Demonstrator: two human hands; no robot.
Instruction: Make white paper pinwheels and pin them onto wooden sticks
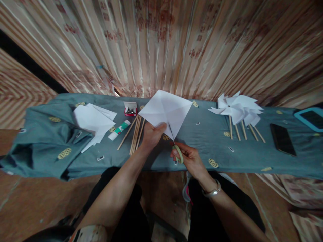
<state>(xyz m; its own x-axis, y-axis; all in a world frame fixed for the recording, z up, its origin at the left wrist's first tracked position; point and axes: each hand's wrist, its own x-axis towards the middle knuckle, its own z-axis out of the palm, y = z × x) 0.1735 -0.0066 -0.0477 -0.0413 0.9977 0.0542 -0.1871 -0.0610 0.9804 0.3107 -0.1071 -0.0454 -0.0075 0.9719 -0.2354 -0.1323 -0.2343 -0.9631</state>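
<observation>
A square sheet of white paper point(165, 107) with diagonal creases is held up above the cloth, one corner pointing towards me. My left hand point(153, 135) pinches it near its lower left edge, thumb on top. In my right hand point(188, 155) are scissors point(178, 153) with pale green handles, my fingers through the loops. Their blades lie at the paper's near corner, one blade showing over the sheet and pointing towards the middle. Just left of my left hand, several wooden sticks point(135, 134) lie on the cloth.
A green patterned cloth point(207, 144) covers the narrow table. On the left are white paper sheets point(93, 121), a glue stick point(119, 130) and a small red box of metal pins point(130, 109). Several paper pinwheels point(237, 107), a phone point(282, 139) and a blue-framed object point(311, 118) lie right.
</observation>
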